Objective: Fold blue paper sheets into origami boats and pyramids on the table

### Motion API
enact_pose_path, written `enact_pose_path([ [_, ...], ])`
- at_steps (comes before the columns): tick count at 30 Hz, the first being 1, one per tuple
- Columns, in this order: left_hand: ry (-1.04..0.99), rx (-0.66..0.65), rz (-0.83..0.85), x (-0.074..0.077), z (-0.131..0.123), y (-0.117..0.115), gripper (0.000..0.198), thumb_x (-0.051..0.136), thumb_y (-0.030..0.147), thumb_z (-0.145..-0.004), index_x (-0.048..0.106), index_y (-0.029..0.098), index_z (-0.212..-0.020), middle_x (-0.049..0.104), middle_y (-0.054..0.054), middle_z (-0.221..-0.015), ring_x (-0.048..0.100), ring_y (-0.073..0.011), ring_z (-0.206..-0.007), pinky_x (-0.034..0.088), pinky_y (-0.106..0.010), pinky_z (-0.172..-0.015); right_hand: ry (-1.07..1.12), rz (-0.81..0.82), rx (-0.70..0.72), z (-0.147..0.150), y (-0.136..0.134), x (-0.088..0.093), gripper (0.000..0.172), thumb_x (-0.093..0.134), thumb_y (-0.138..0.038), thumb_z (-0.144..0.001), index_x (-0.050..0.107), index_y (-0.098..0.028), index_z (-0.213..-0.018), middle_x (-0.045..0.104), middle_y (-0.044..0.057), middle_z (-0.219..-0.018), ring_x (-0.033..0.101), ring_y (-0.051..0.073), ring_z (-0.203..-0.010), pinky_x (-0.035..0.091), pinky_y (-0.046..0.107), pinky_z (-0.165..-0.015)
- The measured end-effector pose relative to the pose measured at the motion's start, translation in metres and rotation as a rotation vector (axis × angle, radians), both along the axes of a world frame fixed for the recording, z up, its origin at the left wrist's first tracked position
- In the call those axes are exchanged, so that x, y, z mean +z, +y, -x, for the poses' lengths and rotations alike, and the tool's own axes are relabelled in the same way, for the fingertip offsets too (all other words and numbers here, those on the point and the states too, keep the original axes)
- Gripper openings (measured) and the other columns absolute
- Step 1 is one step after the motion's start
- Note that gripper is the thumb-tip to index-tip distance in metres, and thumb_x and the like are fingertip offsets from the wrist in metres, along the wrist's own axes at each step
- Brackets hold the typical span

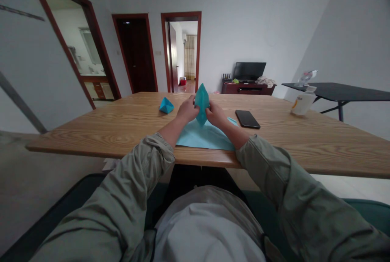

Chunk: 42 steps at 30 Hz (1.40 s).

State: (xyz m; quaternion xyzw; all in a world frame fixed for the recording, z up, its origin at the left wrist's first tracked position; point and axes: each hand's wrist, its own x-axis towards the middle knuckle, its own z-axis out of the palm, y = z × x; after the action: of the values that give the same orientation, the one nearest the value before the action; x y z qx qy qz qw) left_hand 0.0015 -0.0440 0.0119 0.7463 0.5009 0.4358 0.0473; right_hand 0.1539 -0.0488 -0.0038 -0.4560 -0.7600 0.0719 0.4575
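Note:
Between my two hands a teal piece of folded paper (202,101) stands upright, pointed at its top and bottom. My left hand (188,109) grips its left edge with closed fingers, the thumb on the near side. On the opposite edge my right hand (215,113) pinches it the same way. Beneath them a light blue sheet of paper (204,138) lies flat near the table's front edge, partly covered by my forearms. A small blue folded paper shape (166,105) sits on the table to the left of my left hand.
On the wooden table (122,132), a black phone (247,119) lies right of my right hand. Farther right stands a white bottle (303,101). A black folding table (344,91) is beyond the right side, and a television (250,71) stands at the back.

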Motion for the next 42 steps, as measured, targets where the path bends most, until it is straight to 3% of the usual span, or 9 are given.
enact_pose_path([
  [5,0.024,0.04,0.0,0.001,-0.001,-0.001,0.022,0.055,0.022,-0.082,0.055,0.022,-0.104,0.067,-0.003,-0.087,0.062,-0.0176,-0.081,0.045,-0.027,-0.074,-0.03,0.045,-0.095,0.0,0.0,0.0,0.043,0.044,-0.025,-0.081,0.059,-0.017,-0.122,0.07,0.008,-0.1,0.064,0.025,-0.085,0.049,0.038,-0.083],
  [11,0.041,-0.03,-0.097,0.0,-0.011,-0.008,0.021,0.059,0.021,-0.079,0.053,0.023,-0.098,0.063,0.0,-0.076,0.059,-0.0162,-0.072,0.043,-0.026,-0.068,-0.121,0.074,-0.275,0.006,0.0,0.003,0.034,0.048,-0.037,-0.085,0.067,-0.018,-0.107,0.07,0.011,-0.103,0.065,0.027,-0.094,0.048,0.034,-0.08],
  [16,0.031,-0.031,-0.091,-0.002,-0.004,0.001,0.02,0.057,0.016,-0.078,0.054,0.022,-0.097,0.061,0.0,-0.075,0.058,-0.0152,-0.069,0.042,-0.026,-0.066,-0.176,0.134,-0.374,-0.002,0.007,0.003,0.032,0.045,-0.027,-0.087,0.068,-0.016,-0.105,0.07,0.014,-0.104,0.065,0.028,-0.095,0.048,0.034,-0.082],
  [20,0.032,-0.054,-0.05,-0.006,0.014,0.019,0.013,0.057,0.018,-0.077,0.057,0.019,-0.09,0.061,-0.001,-0.075,0.057,-0.0141,-0.068,0.043,-0.025,-0.063,-0.245,0.156,-0.296,-0.023,0.014,-0.001,0.032,0.045,-0.023,-0.087,0.067,-0.018,-0.11,0.07,0.011,-0.106,0.065,0.027,-0.097,0.048,0.033,-0.082],
  [25,0.192,-0.115,0.168,-0.019,0.039,0.034,0.02,0.058,0.018,-0.074,0.065,0.016,-0.092,0.067,-0.003,-0.081,0.06,-0.0148,-0.072,0.045,-0.023,-0.064,-0.406,0.142,-0.196,-0.049,0.021,-0.014,0.037,0.045,-0.021,-0.088,0.064,-0.024,-0.12,0.069,0.005,-0.113,0.063,0.026,-0.103,0.047,0.033,-0.087],
  [30,0.529,-0.243,0.338,-0.028,0.044,0.036,0.049,0.062,0.025,-0.072,0.063,0.028,-0.122,0.067,-0.002,-0.117,0.061,-0.0183,-0.098,0.045,-0.023,-0.082,-0.631,0.264,0.019,-0.058,0.032,-0.029,0.048,0.05,-0.019,-0.085,0.057,-0.028,-0.132,0.051,0.003,-0.14,0.052,0.025,-0.123,0.037,0.034,-0.104],
  [33,0.632,-0.365,0.402,-0.028,0.038,0.035,0.048,0.06,0.028,-0.074,0.063,0.033,-0.122,0.062,0.001,-0.127,0.058,-0.0191,-0.108,0.041,-0.023,-0.091,-0.693,0.329,0.068,-0.055,0.034,-0.03,0.049,0.05,-0.023,-0.085,0.055,-0.028,-0.134,0.043,0.004,-0.147,0.049,0.026,-0.127,0.033,0.035,-0.108],
  [37,0.608,-0.457,0.449,-0.026,0.035,0.037,0.036,0.059,0.029,-0.074,0.071,0.031,-0.108,0.068,0.003,-0.116,0.058,-0.0177,-0.105,0.04,-0.02,-0.088,-0.651,0.336,0.106,-0.05,0.026,-0.024,0.044,0.05,-0.03,-0.085,0.061,-0.023,-0.128,0.059,0.006,-0.132,0.057,0.025,-0.115,0.039,0.032,-0.1],
  [42,0.471,-0.308,0.428,-0.028,0.044,0.044,0.033,0.055,0.042,-0.079,0.076,0.02,-0.092,0.071,0.0,-0.08,0.059,-0.0159,-0.073,0.04,-0.023,-0.064,-0.537,0.374,0.005,-0.048,0.019,-0.018,0.042,0.044,-0.044,-0.089,0.074,-0.015,-0.095,0.072,0.005,-0.086,0.062,0.019,-0.074,0.042,0.025,-0.066],
])
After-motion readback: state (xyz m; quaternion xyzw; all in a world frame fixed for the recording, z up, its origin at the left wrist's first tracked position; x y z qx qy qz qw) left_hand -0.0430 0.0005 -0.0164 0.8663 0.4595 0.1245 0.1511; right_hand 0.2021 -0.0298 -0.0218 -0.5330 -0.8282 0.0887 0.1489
